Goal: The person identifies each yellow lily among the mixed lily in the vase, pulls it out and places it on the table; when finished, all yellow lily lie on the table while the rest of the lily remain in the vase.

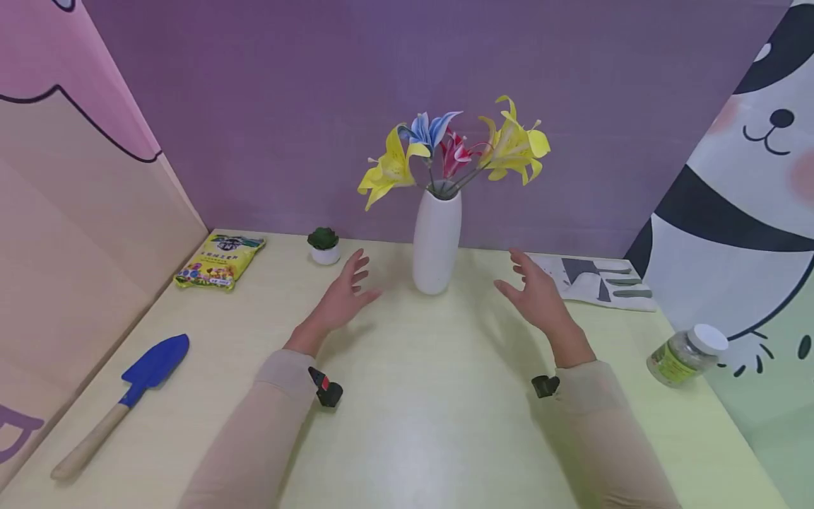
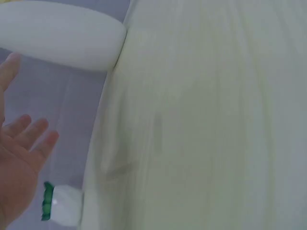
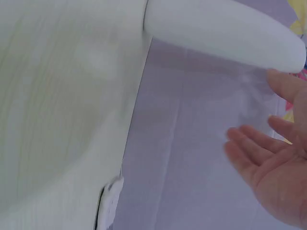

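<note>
A tall white vase (image 1: 436,244) stands upright near the back of the table, holding yellow lilies (image 1: 514,145), a blue flower (image 1: 429,130) and a red one (image 1: 454,154). To its left, my left hand (image 1: 343,295) is spread with fingers loosely bent and nothing in it. On the other side my right hand (image 1: 535,293) is likewise spread, palm turned toward the vase. Both hands are apart from the vase in the head view. The left wrist view shows the vase (image 2: 62,36) beyond the left thumb; the right wrist view has it (image 3: 220,31) above the right fingers.
Behind the left hand sits a small potted succulent (image 1: 324,246). Farther left lie a yellow packet (image 1: 219,262) and a blue trowel (image 1: 136,389) with a wooden handle. At right are a folded printed cloth (image 1: 598,283) and a white-lidded jar (image 1: 685,355). Printed panels border the table.
</note>
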`<state>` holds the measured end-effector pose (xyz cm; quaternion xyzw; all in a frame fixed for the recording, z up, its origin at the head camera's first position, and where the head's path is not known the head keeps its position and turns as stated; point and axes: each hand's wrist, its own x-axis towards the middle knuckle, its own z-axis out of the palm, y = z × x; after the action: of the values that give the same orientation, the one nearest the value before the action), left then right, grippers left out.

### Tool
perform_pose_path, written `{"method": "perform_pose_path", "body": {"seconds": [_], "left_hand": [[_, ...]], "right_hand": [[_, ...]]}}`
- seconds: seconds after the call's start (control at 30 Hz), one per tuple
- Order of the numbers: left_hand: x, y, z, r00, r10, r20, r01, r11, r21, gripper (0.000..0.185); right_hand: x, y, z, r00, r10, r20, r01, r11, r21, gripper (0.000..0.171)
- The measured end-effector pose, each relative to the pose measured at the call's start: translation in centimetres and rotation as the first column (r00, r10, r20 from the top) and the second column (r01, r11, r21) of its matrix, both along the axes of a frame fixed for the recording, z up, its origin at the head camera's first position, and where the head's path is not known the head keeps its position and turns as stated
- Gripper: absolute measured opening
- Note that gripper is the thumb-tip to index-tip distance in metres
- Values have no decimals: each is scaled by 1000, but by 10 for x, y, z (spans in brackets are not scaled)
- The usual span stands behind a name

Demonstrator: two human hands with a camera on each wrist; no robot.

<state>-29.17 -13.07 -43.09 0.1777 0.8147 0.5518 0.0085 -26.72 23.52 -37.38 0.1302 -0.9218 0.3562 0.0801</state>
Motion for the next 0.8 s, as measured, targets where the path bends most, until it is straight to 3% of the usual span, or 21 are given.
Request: {"method": "perform_pose_path", "body": {"seconds": [0.2,0.47,0.8], "left_hand": [[-18,26,1,999,-25,29,20,987,156,78],[-33,60,10,998,-39,39,28,967,253,72],[-43,83,17,997,14,79,-37,956,290,72]], "right_hand": [[-11,-21,2,986,-43,-158,9,977,-213,53],[-28,-46,11,933,-98,-346,-71,893,-445,39],[-43,-74,28,904,-231,-359,-60,764,-643,31]]}}
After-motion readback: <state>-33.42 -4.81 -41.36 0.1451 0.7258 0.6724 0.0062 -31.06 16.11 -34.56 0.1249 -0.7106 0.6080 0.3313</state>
